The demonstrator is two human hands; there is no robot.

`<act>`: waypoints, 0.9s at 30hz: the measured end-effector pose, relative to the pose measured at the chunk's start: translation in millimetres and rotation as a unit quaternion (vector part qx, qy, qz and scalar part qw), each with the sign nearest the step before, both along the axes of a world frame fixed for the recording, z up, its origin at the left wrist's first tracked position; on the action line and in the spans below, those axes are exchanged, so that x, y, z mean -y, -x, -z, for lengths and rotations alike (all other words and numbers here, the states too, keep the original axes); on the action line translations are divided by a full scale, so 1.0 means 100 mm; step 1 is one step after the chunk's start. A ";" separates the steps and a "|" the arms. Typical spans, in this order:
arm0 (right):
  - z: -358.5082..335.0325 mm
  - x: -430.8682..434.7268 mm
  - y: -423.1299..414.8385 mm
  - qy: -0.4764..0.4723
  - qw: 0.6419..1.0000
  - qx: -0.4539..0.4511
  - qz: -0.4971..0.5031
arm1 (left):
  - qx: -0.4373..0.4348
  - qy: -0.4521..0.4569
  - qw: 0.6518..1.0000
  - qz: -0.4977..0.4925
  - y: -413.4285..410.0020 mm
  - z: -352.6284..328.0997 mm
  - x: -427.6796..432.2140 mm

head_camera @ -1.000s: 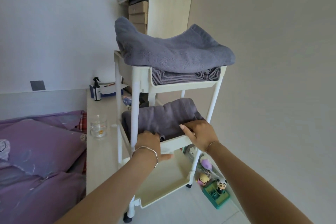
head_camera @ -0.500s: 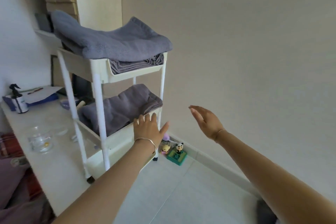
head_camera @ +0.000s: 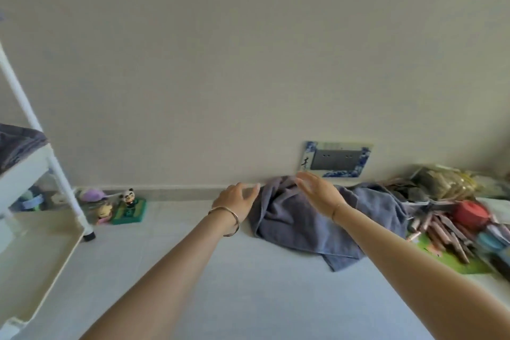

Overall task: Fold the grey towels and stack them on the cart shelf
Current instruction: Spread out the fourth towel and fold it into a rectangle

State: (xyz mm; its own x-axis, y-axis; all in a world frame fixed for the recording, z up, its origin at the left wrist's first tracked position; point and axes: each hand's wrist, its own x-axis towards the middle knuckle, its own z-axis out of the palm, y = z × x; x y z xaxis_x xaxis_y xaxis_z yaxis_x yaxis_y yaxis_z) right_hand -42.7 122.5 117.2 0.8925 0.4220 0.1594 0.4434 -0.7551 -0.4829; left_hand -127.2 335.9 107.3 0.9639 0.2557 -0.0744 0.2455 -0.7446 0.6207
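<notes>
A crumpled grey towel (head_camera: 311,223) lies on the pale floor against the wall. My left hand (head_camera: 237,200), with a bangle on the wrist, hovers open just left of the towel's edge. My right hand (head_camera: 320,193) is stretched out open above the towel's upper part, holding nothing. At the far left stands the white cart (head_camera: 59,174), with a folded grey towel (head_camera: 19,141) on its middle shelf and a bare bottom shelf (head_camera: 36,254).
Small toy figures (head_camera: 121,205) sit on the floor by the cart's wheel. At the right lies clutter: a red round thing (head_camera: 469,214), several sticks on a green mat (head_camera: 447,237), a plastic bag (head_camera: 444,182). A wall socket (head_camera: 335,159) is above the towel.
My view swung right, away from the cart to the floor. Both hands left the cart's middle shelf and now reach over the crumpled towel on the floor.
</notes>
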 end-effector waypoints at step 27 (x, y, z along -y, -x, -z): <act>1.08 0.68 -1.19 -0.033 0.988 -0.144 -0.046 | 0.010 0.272 0.937 -0.220 -1.61 1.18 0.76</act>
State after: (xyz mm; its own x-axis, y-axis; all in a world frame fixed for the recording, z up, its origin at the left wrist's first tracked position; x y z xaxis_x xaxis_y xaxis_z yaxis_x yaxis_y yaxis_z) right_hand 76.7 54.9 9.4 0.8632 0.5005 -0.0660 0.3449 -0.6802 -0.6468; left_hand 34.2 259.5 -10.7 0.7761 0.5582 -0.2933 0.4396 -0.1455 0.8863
